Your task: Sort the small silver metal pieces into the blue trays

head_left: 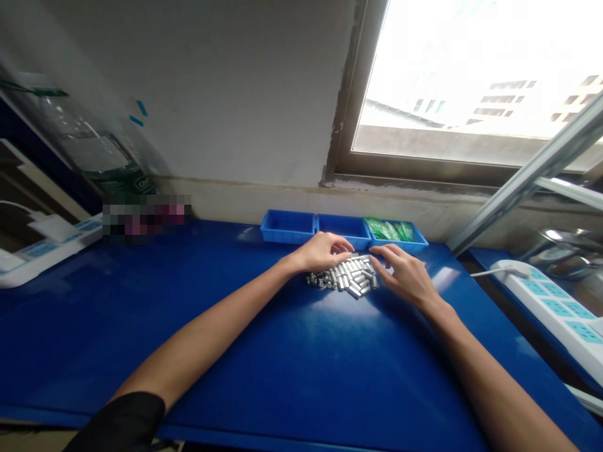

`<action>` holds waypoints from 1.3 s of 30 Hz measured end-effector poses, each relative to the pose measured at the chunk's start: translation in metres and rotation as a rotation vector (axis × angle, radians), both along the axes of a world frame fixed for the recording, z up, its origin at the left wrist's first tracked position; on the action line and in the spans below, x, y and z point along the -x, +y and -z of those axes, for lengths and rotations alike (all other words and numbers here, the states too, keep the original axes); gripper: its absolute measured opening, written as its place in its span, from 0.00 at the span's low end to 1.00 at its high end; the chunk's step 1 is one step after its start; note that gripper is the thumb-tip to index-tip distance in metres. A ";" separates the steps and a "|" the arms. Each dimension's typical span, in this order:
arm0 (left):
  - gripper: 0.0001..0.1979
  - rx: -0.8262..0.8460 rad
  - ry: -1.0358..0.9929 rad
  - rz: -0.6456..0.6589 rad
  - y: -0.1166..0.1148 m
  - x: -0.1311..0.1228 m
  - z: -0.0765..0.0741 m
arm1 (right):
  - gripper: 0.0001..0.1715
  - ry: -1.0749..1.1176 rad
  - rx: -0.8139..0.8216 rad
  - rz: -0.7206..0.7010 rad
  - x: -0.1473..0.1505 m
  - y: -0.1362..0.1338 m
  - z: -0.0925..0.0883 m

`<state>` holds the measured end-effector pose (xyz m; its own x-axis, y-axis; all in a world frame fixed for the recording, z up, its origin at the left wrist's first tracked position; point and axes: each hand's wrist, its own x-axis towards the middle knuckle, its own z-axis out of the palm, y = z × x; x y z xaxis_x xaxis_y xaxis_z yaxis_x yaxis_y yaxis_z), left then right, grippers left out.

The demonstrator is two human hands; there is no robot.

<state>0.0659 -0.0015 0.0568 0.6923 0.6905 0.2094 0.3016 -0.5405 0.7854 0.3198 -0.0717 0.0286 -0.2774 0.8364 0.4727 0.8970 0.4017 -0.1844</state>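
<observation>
A pile of small silvery metal cylinders [357, 277] lies on the blue tabletop, with shorter, darker pieces [321, 280] at its left edge. My left hand [321, 252] curves over the pile's upper left side, its thumb and fingers apart. On the other side, my right hand [404, 274] reaches in from the right, with thumb and fingers spread close to the cylinders. I see nothing held in either hand. Some fingertips are close enough to the pieces that I cannot tell whether they touch.
Behind the pile stand two blue trays, the left tray [288, 236] and the middle tray [343, 241]. A third tray [418, 245] holds green packets [389, 230]. Power strips [549, 300] flank the blue table [226, 376]. A large bottle [101, 150] stands at left, a metal frame [522, 169] at right.
</observation>
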 end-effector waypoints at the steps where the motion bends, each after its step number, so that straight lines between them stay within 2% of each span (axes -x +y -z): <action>1: 0.16 -0.022 0.020 -0.003 0.000 0.001 -0.001 | 0.23 -0.018 0.040 0.005 0.002 0.000 0.002; 7: 0.16 -0.215 0.170 -0.066 0.000 0.013 -0.017 | 0.27 -0.012 0.111 0.000 0.005 0.004 0.014; 13: 0.15 -0.365 0.397 -0.330 -0.007 0.019 -0.036 | 0.27 0.009 0.081 -0.051 0.008 0.008 0.020; 16: 0.17 -0.381 0.478 -0.394 -0.010 0.021 -0.041 | 0.27 0.042 0.100 -0.083 0.010 0.009 0.022; 26: 0.16 -0.356 0.546 -0.347 -0.006 0.024 -0.039 | 0.27 0.034 0.117 -0.098 0.009 0.010 0.024; 34: 0.16 -0.459 0.573 -0.467 -0.007 0.027 -0.041 | 0.29 0.061 0.087 -0.090 0.016 0.011 0.031; 39: 0.20 -0.373 0.614 -0.488 -0.006 0.027 -0.037 | 0.29 0.086 0.131 -0.123 0.016 0.010 0.031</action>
<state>0.0388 -0.0078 0.0938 0.4013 0.9006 0.1673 0.8793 -0.4299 0.2049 0.3035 -0.0612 -0.0028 -0.3451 0.8544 0.3885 0.8212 0.4753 -0.3158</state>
